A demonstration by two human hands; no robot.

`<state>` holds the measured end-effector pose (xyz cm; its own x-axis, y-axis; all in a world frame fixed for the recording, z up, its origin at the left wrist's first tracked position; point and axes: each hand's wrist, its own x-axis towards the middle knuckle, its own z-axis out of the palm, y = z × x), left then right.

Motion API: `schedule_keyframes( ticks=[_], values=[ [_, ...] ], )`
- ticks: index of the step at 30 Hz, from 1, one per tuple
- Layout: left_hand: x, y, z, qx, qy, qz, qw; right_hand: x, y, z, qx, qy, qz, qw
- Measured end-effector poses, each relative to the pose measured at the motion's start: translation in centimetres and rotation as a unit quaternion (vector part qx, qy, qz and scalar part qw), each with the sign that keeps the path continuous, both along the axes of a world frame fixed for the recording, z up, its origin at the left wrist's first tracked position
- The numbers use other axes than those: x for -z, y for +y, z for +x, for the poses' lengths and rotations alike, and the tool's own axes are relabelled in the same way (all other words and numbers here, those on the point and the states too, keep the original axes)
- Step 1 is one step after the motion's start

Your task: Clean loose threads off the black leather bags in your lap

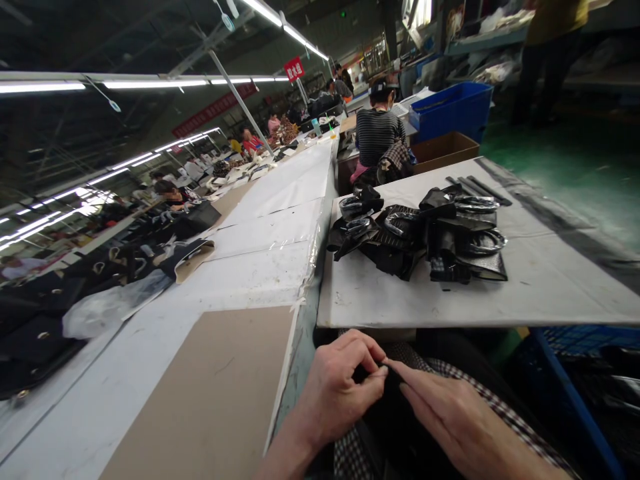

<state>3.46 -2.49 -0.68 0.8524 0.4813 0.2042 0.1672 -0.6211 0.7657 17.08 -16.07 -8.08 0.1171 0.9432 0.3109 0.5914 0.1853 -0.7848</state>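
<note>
A: Where is the black piece [393,407]?

B: Low in the foreground, directly under the fingertips of both hands — above the worker's lap, just short of the near edge of the right-hand desk [540,273]. Its lower part sinks into shadow, so its full outline cannot be made out.

A: And the grip?

B: The left hand [340,377] is curled, thumb and forefinger pinched together on the upper edge of the piece. The right hand [447,403] comes in from the other side, fingers nearly straight, tips meeting those of the left; it touches the piece, but whether it grips or merely steadies it, one cannot tell.

A: What surrounds the hands?

B: Checked cloth [351,453] shows beneath them. Beyond, on that same desk, black parts with plastic-wrapped handles [483,243] lie heaped, well apart from the fingers. A brown board [215,387] lies on the long white desk to the left; a blue crate [570,387] stands at lower right.

A: Anyone nearby?

B: A co-worker in a striped top [377,137] sits farther down the row — near a blue bin [453,115].
</note>
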Motion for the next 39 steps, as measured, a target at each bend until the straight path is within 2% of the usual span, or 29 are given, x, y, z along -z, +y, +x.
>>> schedule_keyframes(
  ticks=[3,6,9,11,15,19,22,28,35,39],
  values=[
    [-0.2,-0.1,0.0,-0.04,0.015,-0.036,0.998,0.0,-0.2,0.3,-0.022,-0.014,-0.009,1.0],
    [-0.3,-0.5,0.1,-0.074,0.014,-0.097,0.992,-0.8,0.0,0.6,-0.037,0.014,-0.036,0.999],
    [-0.4,-0.9,0.1,-0.077,0.016,-0.204,0.976,-1.9,0.9,0.6,-0.038,0.116,-0.096,0.988],
    [-0.7,-1.1,-0.2,-0.068,0.024,-0.237,0.969,-2.5,1.7,0.4,-0.051,0.189,-0.114,0.974],
    [-1.5,-0.9,-1.6,-0.08,0.079,-0.144,0.983,-2.5,2.7,-0.1,-0.037,0.21,-0.112,0.971],
    [-1.8,-0.7,-3.1,-0.128,0.156,-0.101,0.974,-2.0,2.9,-0.4,-0.006,0.181,-0.128,0.975],
    [-1.2,-0.5,-3.7,-0.128,0.134,-0.057,0.981,-2.0,3.1,-0.7,-0.007,0.179,-0.116,0.977],
    [-0.2,-0.3,-4.2,-0.085,0.077,0.027,0.993,-2.1,3.5,-0.9,-0.003,0.175,-0.097,0.98],
    [0.1,-0.7,-4.2,-0.078,0.043,0.098,0.991,-1.4,3.2,-1.3,0.006,0.139,-0.055,0.989],
    [-0.1,-0.6,-4.2,-0.081,0.046,0.1,0.991,-1.4,3.0,-1.4,0.004,0.131,-0.045,0.99]
  ],
)
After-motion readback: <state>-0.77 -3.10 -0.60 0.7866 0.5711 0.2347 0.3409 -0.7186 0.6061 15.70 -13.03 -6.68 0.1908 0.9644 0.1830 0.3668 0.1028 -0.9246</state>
